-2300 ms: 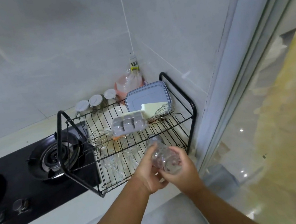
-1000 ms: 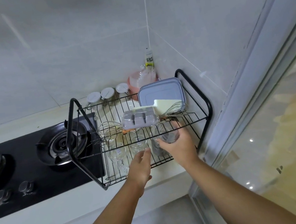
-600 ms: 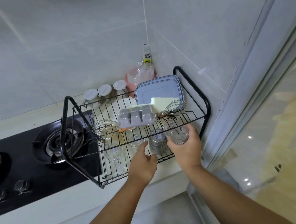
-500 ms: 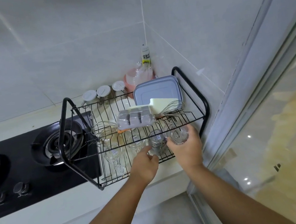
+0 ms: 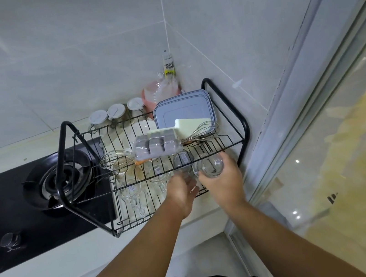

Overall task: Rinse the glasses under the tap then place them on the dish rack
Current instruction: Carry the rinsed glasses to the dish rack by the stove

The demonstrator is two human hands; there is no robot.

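Now that the left grip [image 5: 182,192] has let go, the right grip [image 5: 224,180] alone clasps the glass [image 5: 211,167] at the 3 o'clock end of the dish rack [image 5: 243,122]; placing looks near. Blur hides whether the left grip holds anything.

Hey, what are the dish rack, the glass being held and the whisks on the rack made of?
Dish rack: looks like metal wire and tubing, coated matte black. Glass in the right hand: clear, glossy, see-through with highlights, probably glass, though clear plastic is possible. Whisks: thin shiny silver wires, likely steel.
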